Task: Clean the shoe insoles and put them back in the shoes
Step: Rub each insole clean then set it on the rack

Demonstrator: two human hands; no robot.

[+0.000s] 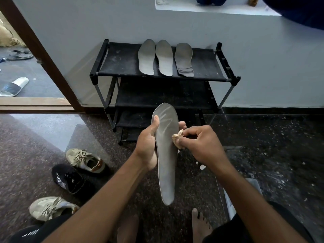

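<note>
The held insole (pixel 165 155) stands nearly upright in front of the shoe rack (pixel 122 58), below its top shelf. Its toe end points up toward the rack and its heel end hangs toward the person.

The left hand (pixel 147 148) grips it from the left. The thumb lies along the insole's left edge and the fingers curl round behind, so that their tips show past the right edge. The right hand (pixel 201 144) pinches a small crumpled cloth (pixel 177 138) between thumb and curled fingers, and the cloth touches the insole's right edge about midway up.

Three insoles (pixel 164 57) lie side by side on the rack's top shelf, right of its centre, with their toe ends at the wall.

On the floor left of the rack and nearer the person stand a beige sneaker (pixel 85 160), a black sneaker (pixel 67 178) just beside it, and a second beige sneaker (pixel 50 207) nearer still.

A brown door frame (pixel 35 50) rises left of the rack, and beyond it lies a slide sandal (pixel 14 86). A bare foot (pixel 199 225) rests on the floor in front of the rack, beneath the held insole.
</note>
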